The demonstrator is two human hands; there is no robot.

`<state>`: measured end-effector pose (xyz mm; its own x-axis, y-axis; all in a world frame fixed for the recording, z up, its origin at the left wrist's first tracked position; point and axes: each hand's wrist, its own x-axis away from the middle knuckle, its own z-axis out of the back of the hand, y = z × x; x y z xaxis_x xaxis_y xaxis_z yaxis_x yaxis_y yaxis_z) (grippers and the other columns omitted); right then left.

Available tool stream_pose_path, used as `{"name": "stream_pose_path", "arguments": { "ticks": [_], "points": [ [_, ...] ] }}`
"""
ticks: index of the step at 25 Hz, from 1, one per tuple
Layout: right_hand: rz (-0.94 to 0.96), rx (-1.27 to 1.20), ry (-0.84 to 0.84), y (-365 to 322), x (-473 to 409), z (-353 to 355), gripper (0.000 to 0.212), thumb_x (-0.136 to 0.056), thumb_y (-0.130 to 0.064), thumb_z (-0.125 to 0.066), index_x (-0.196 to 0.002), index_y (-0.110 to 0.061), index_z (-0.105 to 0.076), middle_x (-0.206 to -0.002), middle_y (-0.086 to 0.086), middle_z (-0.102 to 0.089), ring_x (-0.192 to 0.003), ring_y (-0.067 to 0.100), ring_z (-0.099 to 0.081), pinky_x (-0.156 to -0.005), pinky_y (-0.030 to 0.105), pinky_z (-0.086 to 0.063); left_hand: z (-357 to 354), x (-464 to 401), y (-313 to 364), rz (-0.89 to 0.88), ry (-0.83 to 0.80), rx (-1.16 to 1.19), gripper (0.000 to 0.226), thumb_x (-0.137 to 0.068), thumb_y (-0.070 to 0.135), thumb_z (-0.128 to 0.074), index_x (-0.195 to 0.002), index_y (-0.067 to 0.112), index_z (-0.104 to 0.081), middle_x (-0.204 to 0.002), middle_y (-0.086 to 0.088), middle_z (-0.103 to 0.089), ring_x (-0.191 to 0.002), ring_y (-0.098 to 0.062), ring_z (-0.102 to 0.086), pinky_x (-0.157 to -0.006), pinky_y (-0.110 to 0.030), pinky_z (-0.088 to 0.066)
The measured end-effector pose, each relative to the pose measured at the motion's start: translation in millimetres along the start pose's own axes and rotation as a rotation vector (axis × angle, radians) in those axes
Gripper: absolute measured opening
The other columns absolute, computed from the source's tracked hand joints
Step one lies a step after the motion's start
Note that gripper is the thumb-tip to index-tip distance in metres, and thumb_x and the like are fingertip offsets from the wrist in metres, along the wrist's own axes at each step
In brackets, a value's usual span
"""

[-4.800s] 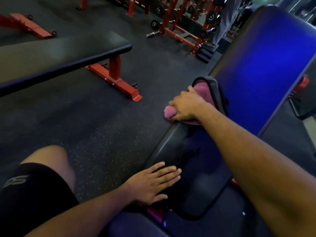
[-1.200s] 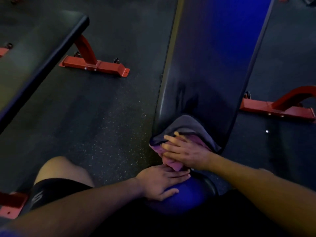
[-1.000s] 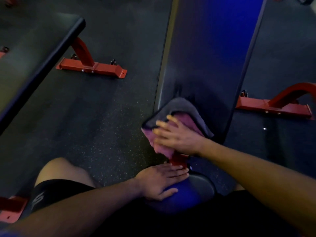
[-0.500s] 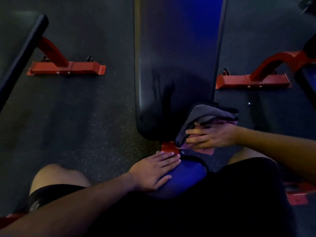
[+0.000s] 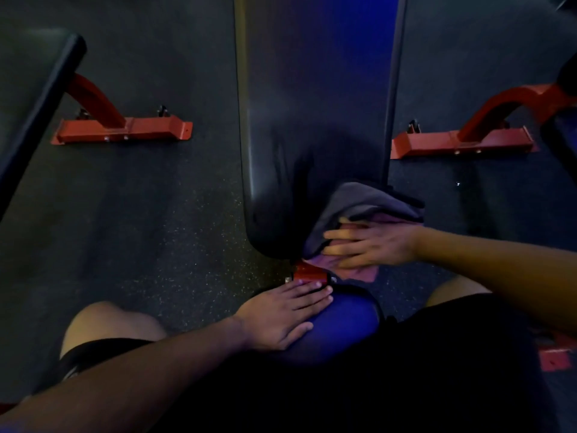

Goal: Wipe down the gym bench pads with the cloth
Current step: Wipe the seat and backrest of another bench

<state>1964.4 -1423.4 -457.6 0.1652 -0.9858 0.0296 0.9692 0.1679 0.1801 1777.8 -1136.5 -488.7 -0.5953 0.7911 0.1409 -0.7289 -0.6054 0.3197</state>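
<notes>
Cloth (image 5: 368, 204) bunched under right hand (image 5: 371, 245) at back pad's (image 5: 312, 120) lower right corner, fingers extended, pressing; left hand (image 5: 281, 317) flat on seat pad (image 5: 346, 320).

A long dark back pad (image 5: 315, 104) of a gym bench runs from the near centre to the far edge, lit blue along its far part. At its near right corner lies a grey and pink cloth (image 5: 368, 207), with the right hand (image 5: 371, 245) flat on it. Nearer still, the left hand (image 5: 281, 317) rests flat on the blue-lit seat pad (image 5: 346, 326). A red bracket (image 5: 309, 273) joins the two pads above the dark speckled floor (image 5: 156, 229).
</notes>
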Motion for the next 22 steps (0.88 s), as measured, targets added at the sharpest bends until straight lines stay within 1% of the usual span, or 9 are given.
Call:
{"name": "stream_pose_path", "arguments": {
  "ticks": [2,5,7,9,11,13,16,19,22],
  "points": [
    [-0.047,-0.016,-0.035,-6.6,33.9,2.1,0.044,-0.108,-0.012,-0.036,-0.149,-0.02,-0.049,-0.168,0.009,-0.02,-0.155,0.036,-0.017,-0.12,0.061,-0.025,-1.9,-1.1,-0.6,0.004,0.015,-0.001,0.061,-0.112,0.042,-0.025,-0.167,0.019,-0.013,-0.175,0.002,-0.008,-0.161,-0.014,-0.003,-0.131,-0.039,-0.008],
    [-0.237,-0.004,0.047,-14.0,-7.1,14.1,0.041,-0.108,-0.021,-0.037,-0.145,-0.026,-0.053,-0.164,0.005,-0.034,-0.154,0.035,-0.023,-0.124,0.059,-0.012,-1.2,-1.5,-0.3,-0.035,0.049,0.095,0.056,-0.112,0.039,-0.033,-0.164,0.018,-0.027,-0.172,0.001,-0.022,-0.16,-0.014,-0.015,-0.129,-0.04,-0.021],
    [-0.347,0.054,0.102,-9.4,-50.8,28.5,0.042,-0.102,-0.023,-0.044,-0.143,-0.028,-0.053,-0.162,0.004,-0.038,-0.152,0.035,-0.026,-0.121,0.062,-0.016,16.2,6.5,-16.8,-0.083,0.239,0.061,0.043,-0.11,0.029,-0.044,-0.148,0.013,-0.055,-0.156,-0.004,-0.052,-0.147,-0.017,-0.045,-0.114,-0.039,-0.045],
    [-0.406,0.106,0.14,12.6,-77.6,39.1,0.043,-0.101,-0.023,-0.046,-0.143,-0.029,-0.054,-0.16,0.004,-0.041,-0.15,0.035,-0.031,-0.118,0.065,-0.02,53.1,3.8,-49.4,0.058,0.578,-0.035,0.035,-0.106,0.021,-0.048,-0.131,0.009,-0.069,-0.137,-0.009,-0.066,-0.13,-0.023,-0.06,-0.103,-0.043,-0.053],
    [-0.549,0.15,0.25,52.1,-86.9,55.7,0.044,-0.097,-0.024,-0.055,-0.14,-0.029,-0.059,-0.156,0.005,-0.046,-0.148,0.035,-0.036,-0.119,0.063,-0.02,100.9,-17.3,-81.1,0.347,0.781,-0.114,0.044,-0.105,0.021,-0.047,-0.144,0.004,-0.058,-0.151,-0.015,-0.054,-0.144,-0.029,-0.047,-0.12,-0.05,-0.037],
    [-0.873,0.201,0.391,85.1,-76.5,73.8,0.049,-0.09,-0.032,-0.064,-0.139,-0.031,-0.061,-0.152,0.004,-0.051,-0.145,0.033,-0.04,-0.119,0.06,-0.022,130.8,-53.0,-98.9,0.529,0.755,-0.215,0.059,-0.108,0.029,-0.04,-0.16,0.004,-0.032,-0.17,-0.014,-0.026,-0.159,-0.026,-0.02,-0.129,-0.048,-0.016],
    [-1.203,0.143,0.568,48.4,-46.9,60.7,0.048,-0.091,-0.035,-0.061,-0.139,-0.03,-0.059,-0.148,0.009,-0.053,-0.145,0.037,-0.039,-0.114,0.064,-0.028,127.5,-82.6,-109.0,0.603,0.72,-0.339,0.065,-0.108,0.036,-0.032,-0.165,0.007,-0.015,-0.173,-0.011,-0.012,-0.161,-0.023,-0.009,-0.13,-0.048,-0.011],
    [-1.072,0.095,0.494,-50.0,-63.7,15.4,0.048,-0.092,-0.033,-0.06,-0.14,-0.031,-0.053,-0.146,0.008,-0.056,-0.147,0.037,-0.033,-0.11,0.069,-0.031,116.9,-79.2,-116.3,0.617,0.765,-0.367,0.065,-0.107,0.035,-0.031,-0.164,0.007,-0.018,-0.173,-0.01,-0.014,-0.161,-0.023,-0.013,-0.13,-0.049,-0.013],
    [-0.941,0.069,0.408,-7.3,-96.8,23.8,0.05,-0.093,-0.035,-0.063,-0.142,-0.029,-0.055,-0.151,0.003,-0.051,-0.148,0.032,-0.034,-0.117,0.063,-0.022,116.8,-81.4,-117.5,0.576,0.791,-0.382,0.063,-0.107,0.032,-0.03,-0.163,0.005,-0.021,-0.172,-0.011,-0.017,-0.16,-0.024,-0.017,-0.128,-0.052,-0.018]
  ]
}}
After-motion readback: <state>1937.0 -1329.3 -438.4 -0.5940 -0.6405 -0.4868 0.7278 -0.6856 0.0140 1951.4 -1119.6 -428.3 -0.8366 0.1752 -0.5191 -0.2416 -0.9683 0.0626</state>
